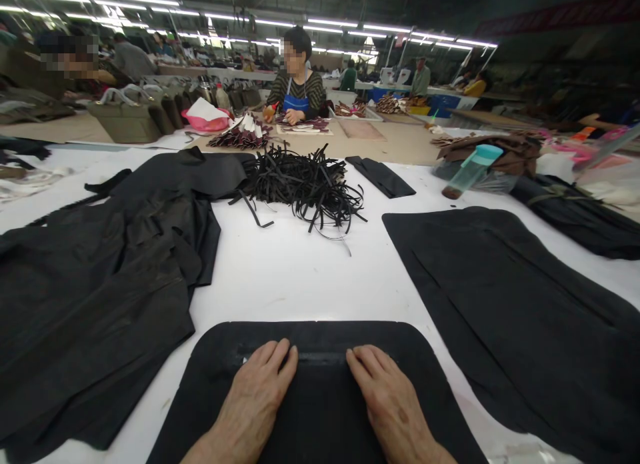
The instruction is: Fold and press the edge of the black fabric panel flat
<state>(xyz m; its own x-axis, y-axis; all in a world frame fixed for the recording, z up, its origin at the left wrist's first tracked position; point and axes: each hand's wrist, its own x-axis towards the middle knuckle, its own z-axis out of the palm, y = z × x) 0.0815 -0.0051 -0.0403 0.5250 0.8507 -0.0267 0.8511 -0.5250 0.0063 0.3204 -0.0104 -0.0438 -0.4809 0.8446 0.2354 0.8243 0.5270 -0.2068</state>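
Black round-cornered panel [320, 397] — flat, near table edge

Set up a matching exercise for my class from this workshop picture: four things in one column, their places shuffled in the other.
1 rounded black panel
2 pile of black strips
3 teal-capped bottle
4 heap of black fabric

A tilted, far right
B left side of the table
C under the left hand and right hand
D middle, farther back

Pairs: 1-C, 2-D, 3-A, 4-B
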